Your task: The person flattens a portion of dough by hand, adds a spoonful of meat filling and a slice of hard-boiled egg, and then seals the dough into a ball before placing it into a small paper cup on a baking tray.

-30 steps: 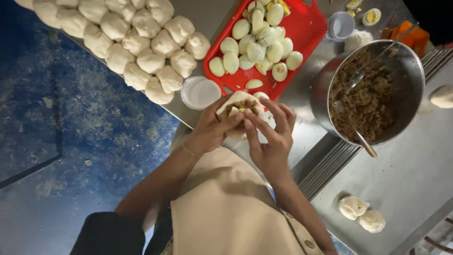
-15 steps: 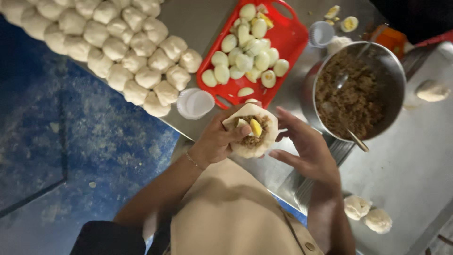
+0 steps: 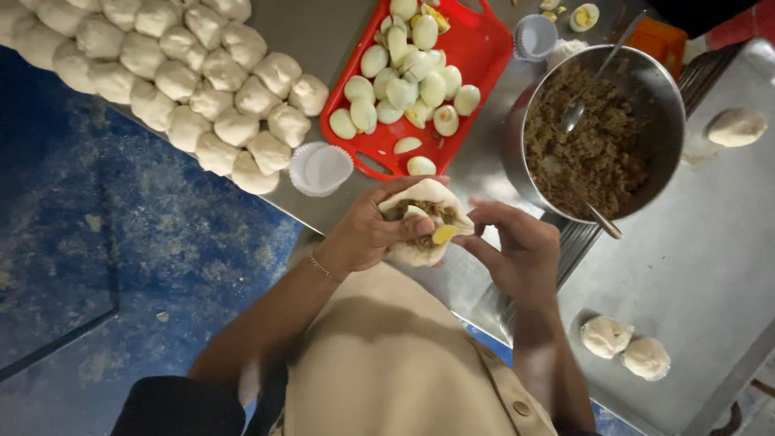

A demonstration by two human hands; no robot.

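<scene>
Floor [image 3: 121, 266], blue and mottled, fills the view at 9 o'clock, below the edge of the steel table [image 3: 718, 258]. Dough balls [image 3: 186, 81] sit packed in rows at 11 o'clock, and a white paper cup [image 3: 320, 169] stands just beside their lower end. At 12 o'clock a red tray [image 3: 476, 56] carries halved boiled eggs [image 3: 400, 89].

Near the middle, the left hand [image 3: 367, 234] cups a bun [image 3: 424, 230], an open round of dough with brown filling and a piece of egg showing on top. The palm wraps its 9 o'clock side, and the thumb lies across the rim. The right hand [image 3: 517, 250] is at the bun's 3 o'clock side, fingers curled narrow, fingertips [image 3: 472, 242] touching the dough edge. The bun is held above the table's near edge, just below the tray.

At 2 o'clock stands a steel bowl [image 3: 670, 105] of brown filling with 2 spoons [image 3: 575, 113] in it. A second paper cup [image 3: 535, 36] stands at its 11 o'clock. 1 dough lump [image 3: 735, 127] lies at 3 o'clock, and 2 closed buns [image 3: 626, 347] rest at 5 o'clock.
</scene>
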